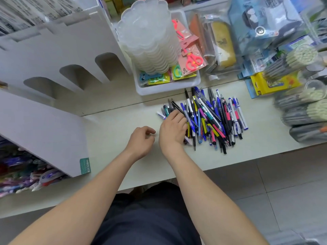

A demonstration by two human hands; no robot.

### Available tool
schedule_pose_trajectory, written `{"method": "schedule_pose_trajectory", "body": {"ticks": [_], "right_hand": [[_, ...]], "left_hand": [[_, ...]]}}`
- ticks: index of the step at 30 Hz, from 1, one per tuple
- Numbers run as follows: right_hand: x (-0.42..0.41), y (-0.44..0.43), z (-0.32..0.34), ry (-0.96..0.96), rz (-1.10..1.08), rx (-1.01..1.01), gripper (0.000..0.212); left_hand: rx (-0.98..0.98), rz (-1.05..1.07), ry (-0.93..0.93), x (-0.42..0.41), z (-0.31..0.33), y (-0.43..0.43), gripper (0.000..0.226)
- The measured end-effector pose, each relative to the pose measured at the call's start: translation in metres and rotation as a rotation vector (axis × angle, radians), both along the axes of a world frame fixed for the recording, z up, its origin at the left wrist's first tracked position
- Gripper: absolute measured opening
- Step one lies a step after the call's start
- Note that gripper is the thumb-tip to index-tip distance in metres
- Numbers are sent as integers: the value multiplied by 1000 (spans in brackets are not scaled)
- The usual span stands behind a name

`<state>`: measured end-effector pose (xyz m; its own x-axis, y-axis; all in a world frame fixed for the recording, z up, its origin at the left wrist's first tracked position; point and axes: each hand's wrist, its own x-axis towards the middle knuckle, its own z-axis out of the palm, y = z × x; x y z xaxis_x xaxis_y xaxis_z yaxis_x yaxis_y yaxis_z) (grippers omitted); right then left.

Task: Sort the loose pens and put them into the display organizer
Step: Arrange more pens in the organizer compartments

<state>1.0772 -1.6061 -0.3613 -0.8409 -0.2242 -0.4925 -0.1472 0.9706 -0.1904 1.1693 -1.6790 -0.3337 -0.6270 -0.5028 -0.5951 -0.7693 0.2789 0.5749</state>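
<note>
Student: Where are the pens [212,117] lying?
Tutor: Piled on the table [115,121], beside the display organizer [70,50].
Student: Hands?
Tutor: Right hand [172,129] is gripping several pens — left hand [141,141] is hovering, loosely curled, empty.

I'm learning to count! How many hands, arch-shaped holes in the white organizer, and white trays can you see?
Hands: 2 (left hand, right hand)
Arch-shaped holes: 3
White trays: 1
Total: 6
</note>
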Motion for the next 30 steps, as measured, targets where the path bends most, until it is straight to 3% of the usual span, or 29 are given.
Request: {"method": "schedule_pose_trajectory", "body": {"ticks": [4,7,12,15,17,22,25,28,30], "right_hand": [[4,5,-12,197,213,-32,34],[10,9,-18,296,370,-87,39],[26,12,-16,205,430,-31,31],[22,19,-16,233,505,-50,8],[19,30,-12,237,500,-107,27],[7,42,5,191,189,-620,22],[0,37,35,32,-177,-917,19],[-9,29,53,-133,-498,-1076,29],[-13,27,61,-146,-649,-1129,32]], "left_hand": [[55,84,-12,8,-3,1,30],[116,182,-9,15,-3,-1,27],[177,286,-24,25,-1,-6,22],[225,395,-3,27,0,-8,22],[267,457,40,25,2,-7,22],[371,562,117,15,20,-4,35],[480,410,68,15,26,0,38],[662,251,-98,17,27,13,41],[812,406,-84,16,29,24,36]]}}
